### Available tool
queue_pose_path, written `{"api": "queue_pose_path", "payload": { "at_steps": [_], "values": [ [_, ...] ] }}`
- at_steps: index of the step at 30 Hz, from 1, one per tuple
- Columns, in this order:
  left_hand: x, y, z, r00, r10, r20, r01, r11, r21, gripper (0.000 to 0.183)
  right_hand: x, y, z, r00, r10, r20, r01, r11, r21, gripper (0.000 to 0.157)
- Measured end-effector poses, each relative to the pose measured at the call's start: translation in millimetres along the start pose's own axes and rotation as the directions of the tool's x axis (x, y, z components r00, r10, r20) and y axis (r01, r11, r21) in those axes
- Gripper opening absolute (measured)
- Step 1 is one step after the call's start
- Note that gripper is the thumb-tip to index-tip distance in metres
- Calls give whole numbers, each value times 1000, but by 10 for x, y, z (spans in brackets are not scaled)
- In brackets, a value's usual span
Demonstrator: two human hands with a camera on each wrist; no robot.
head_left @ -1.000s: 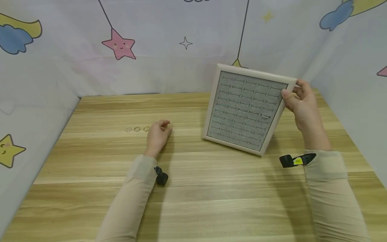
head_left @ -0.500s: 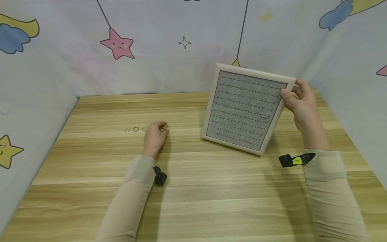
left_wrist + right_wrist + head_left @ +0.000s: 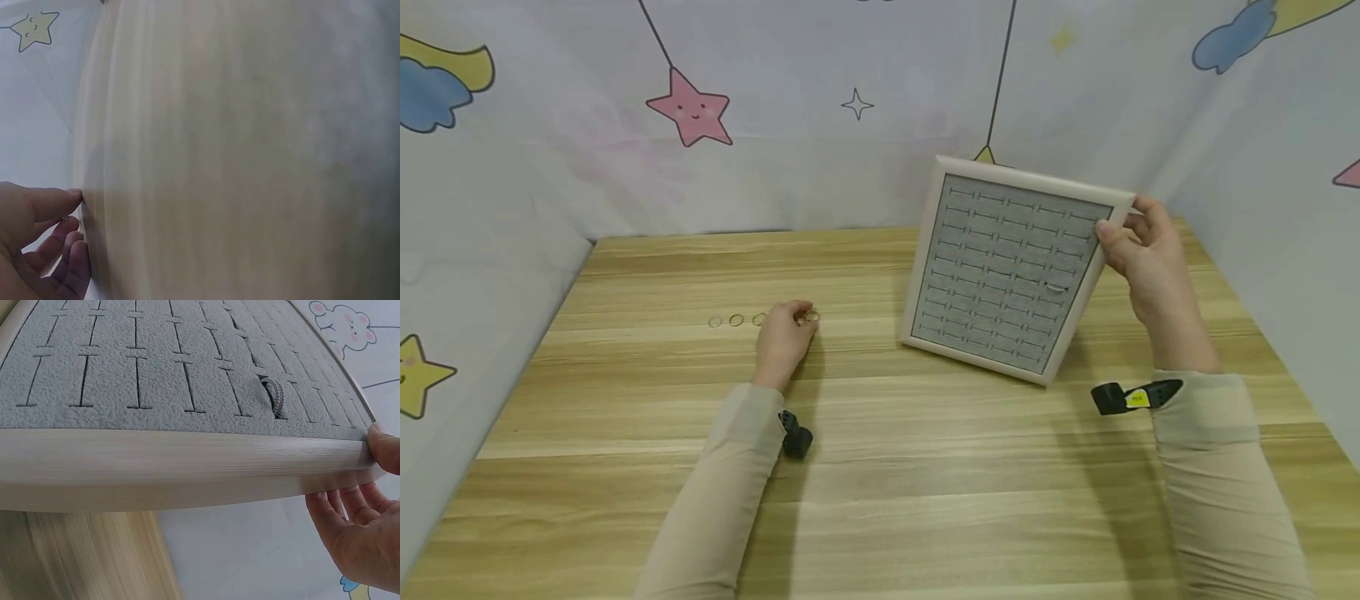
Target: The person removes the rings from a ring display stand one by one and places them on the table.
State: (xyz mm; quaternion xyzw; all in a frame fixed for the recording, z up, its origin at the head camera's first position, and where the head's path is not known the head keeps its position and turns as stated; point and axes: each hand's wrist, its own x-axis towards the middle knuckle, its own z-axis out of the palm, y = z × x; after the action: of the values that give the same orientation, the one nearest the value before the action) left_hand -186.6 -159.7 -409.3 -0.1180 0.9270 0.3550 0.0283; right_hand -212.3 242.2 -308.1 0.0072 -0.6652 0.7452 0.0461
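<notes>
My left hand (image 3: pixel 781 346) is at the right end of a row of rings on the wooden table, with thumb and fingertips around a thin gold-coloured ring (image 3: pixel 812 317). Its fingers reach the tabletop in the left wrist view, where only a tiny glint shows between them. My right hand (image 3: pixel 1153 258) grips the upper right corner of a ring display tray (image 3: pixel 1033 185), thumb in front and fingers behind. The tray tilts up on its lower edge, its grey slotted pad facing me. One silvery ring (image 3: pixel 275 397) sits in a slot near the pad's right side.
Left of the left hand lie more rings, including a pale ring (image 3: pixel 715 322), a darker ring (image 3: pixel 736 320) and a partly covered ring (image 3: pixel 759 319). Cloth walls with printed stars surround the wooden table (image 3: pixel 880 467) at the back and sides.
Over the last second my left hand and the ring at its fingertips have shifted slightly left. During the last half second they barely move. My right hand and the tray hold still.
</notes>
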Motion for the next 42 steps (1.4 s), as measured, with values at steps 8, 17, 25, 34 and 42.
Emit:
{"api": "queue_pose_path", "payload": {
  "at_steps": [8, 17, 25, 34, 42],
  "values": [
    [7, -9, -7, 1000, 13, -2, -13, 1000, -1, 38, -5, 1, 12, 1000, -13, -2, 13, 999, -35, 54],
    [2, 71, -23, 997, 15, -79, -20, 997, -68, 35, 3, -1, -1, 1000, -5, 10, 5, 1000, 3, 48],
    [-37, 415, -8, 989, 75, -126, -104, 966, -236, 35, -1, -3, 4, 1000, -10, 8, 10, 1000, 17, 45],
    [-134, 923, 117, 961, 199, -191, -258, 895, -364, 30, -6, 8, 10, 1000, -22, 12, 22, 999, 28, 43],
    [-252, 1353, 304, 933, 289, -213, -354, 847, -398, 29, -6, 1, -2, 1000, -7, 15, 6, 1000, 17, 45]
  ]
}}
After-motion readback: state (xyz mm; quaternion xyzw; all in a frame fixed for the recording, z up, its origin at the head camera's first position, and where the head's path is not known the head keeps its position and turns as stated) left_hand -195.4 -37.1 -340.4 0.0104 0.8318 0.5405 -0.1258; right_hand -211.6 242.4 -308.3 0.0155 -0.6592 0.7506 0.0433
